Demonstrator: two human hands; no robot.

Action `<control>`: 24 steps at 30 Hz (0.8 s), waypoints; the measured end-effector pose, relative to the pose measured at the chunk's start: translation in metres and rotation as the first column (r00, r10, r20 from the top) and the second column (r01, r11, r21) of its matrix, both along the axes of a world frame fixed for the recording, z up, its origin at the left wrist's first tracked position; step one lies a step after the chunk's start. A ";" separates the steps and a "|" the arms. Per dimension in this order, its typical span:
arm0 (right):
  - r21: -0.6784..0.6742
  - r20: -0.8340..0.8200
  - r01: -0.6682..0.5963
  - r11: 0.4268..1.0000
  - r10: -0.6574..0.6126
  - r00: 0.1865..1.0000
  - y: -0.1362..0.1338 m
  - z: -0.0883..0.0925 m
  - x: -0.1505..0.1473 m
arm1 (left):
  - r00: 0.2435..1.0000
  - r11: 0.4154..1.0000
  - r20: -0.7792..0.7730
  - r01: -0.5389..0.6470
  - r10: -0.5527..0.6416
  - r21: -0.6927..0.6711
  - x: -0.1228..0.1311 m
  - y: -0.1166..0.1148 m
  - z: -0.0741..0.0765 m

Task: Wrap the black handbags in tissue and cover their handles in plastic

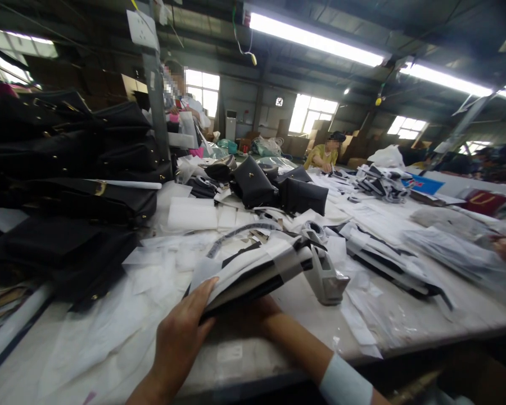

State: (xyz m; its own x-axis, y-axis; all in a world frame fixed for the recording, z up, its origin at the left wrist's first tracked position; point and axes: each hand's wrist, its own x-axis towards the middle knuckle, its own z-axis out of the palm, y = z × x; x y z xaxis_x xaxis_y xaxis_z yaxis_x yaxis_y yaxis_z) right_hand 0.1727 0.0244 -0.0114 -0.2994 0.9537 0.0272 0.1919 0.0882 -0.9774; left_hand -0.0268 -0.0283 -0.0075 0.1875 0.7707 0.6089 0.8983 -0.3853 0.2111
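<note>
Honestly, nothing here I can actually read. The blue sheet far down the table is way too small and blurry to make out any print. The red bag near it has a gold mark, maybe a logo, but I can't get letters out of it. The wrapped bag up front shows no lettering I can read, and the white plate on the post is just a blur
</note>
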 end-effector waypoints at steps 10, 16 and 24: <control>0.151 0.610 -0.346 0.926 0.188 0.770 -0.050 -0.010 0.018 | 0.990 0.996 -0.137 0.048 -0.037 0.072 0.013 -0.006 -0.019; 0.229 0.588 -0.397 0.889 0.199 0.784 -0.074 -0.014 0.032 | 0.965 0.979 -0.254 0.114 -0.069 0.167 0.011 -0.014 -0.032; 0.405 0.457 -0.152 0.902 -0.056 0.888 0.004 0.078 0.040 | 0.955 0.949 -0.262 0.205 -0.139 0.242 0.018 -0.022 -0.028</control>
State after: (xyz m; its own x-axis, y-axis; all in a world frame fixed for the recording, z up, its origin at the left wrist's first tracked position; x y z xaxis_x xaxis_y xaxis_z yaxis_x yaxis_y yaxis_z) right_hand 0.2125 0.0285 0.0665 -0.4224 0.8649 0.2712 0.5814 0.4881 -0.6510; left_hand -0.0092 -0.0500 -0.0358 0.4675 0.5317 0.7063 0.8244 -0.5505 -0.1313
